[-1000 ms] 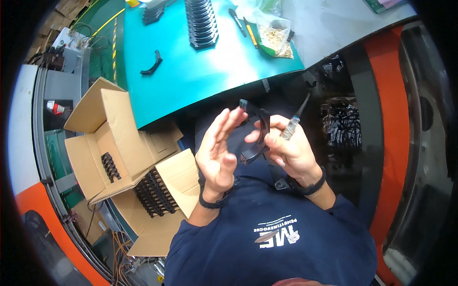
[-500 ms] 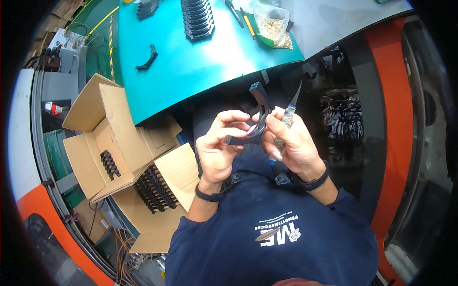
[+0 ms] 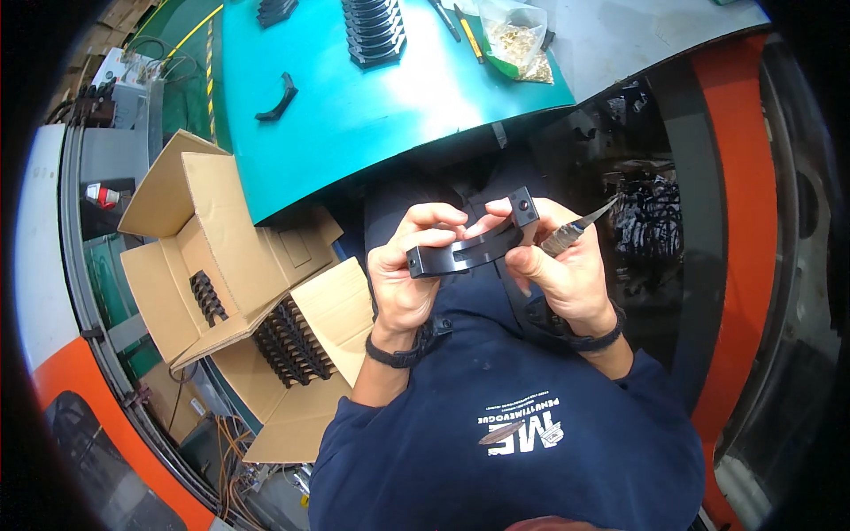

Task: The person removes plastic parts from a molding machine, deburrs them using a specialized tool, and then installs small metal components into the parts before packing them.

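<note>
A curved black plastic part (image 3: 485,251) with blocky ends and a slot along its side is held up in front of my body, between both hands. My left hand (image 3: 405,270) has its fingers closed round the left end. My right hand (image 3: 574,279) pinches near the raised right end, where a small hole shows in the block. Tucked in that same hand is a craft knife (image 3: 564,237), its handle wrapped in silvery tape, the pointed blade aimed up and right, away from the part.
Ahead is a green-topped table (image 3: 354,124) bearing a row of stacked black parts (image 3: 372,35), a single curved part (image 3: 280,100), a yellow-and-black pen-like tool (image 3: 469,35) and a plastic bag of small pieces (image 3: 516,44). Open cardboard boxes (image 3: 212,230) with black parts stand left.
The curved part has been turned from nearly upright to lying more level, its slotted side now showing. The knife has tipped from pointing upward to pointing up and right.
</note>
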Demonstrator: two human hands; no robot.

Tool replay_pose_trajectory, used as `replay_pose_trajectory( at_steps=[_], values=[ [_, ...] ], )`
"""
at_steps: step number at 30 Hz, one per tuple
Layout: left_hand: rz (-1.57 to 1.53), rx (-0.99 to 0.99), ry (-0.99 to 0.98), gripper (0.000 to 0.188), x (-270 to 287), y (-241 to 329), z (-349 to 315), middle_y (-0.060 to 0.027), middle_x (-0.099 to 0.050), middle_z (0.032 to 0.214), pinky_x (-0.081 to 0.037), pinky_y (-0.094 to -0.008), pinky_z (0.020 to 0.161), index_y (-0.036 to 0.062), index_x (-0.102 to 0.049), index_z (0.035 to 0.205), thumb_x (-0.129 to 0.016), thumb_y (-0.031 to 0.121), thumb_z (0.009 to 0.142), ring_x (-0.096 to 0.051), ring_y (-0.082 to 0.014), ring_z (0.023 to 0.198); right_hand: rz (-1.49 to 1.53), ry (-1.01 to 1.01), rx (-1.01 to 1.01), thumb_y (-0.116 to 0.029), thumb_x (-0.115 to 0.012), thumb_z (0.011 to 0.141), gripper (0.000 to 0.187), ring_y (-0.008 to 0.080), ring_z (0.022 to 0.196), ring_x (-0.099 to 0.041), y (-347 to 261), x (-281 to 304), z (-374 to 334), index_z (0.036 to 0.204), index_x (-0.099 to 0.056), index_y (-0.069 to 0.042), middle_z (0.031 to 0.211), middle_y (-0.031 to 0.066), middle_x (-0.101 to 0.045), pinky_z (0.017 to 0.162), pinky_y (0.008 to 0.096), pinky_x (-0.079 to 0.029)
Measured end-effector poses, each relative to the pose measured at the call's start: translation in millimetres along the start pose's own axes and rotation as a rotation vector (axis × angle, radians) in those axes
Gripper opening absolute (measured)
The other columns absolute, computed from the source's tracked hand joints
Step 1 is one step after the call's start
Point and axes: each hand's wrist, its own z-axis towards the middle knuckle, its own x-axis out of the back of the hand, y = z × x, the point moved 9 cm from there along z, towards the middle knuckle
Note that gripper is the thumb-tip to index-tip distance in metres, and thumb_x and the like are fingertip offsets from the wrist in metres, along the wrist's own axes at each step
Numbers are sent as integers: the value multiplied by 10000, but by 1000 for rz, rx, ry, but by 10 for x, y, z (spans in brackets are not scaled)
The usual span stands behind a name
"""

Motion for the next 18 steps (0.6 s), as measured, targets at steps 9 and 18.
replay_pose_trajectory(
  at_steps=[9,18],
  values=[
    [159,-143,-49,214,-79,134,29,-167,-626,1035,-462,-405,925,5,-621,959,-714,148,828,-610,-245,993,160,-24,-161,-183,-638,916,344,33,538,-486,191,-14,53,1191,-565,9,852,24,-645,466,181,-371],
    [421,-57,149,212,-354,558,72,-51,-496,580,-459,-354,700,-19,-457,1011,-511,170,933,-454,-120,483,-403,144,-101,-230,-493,996,366,44,646,-507,106,145,73,1278,-533,0,848,18,-622,573,198,-422]
  ],
)
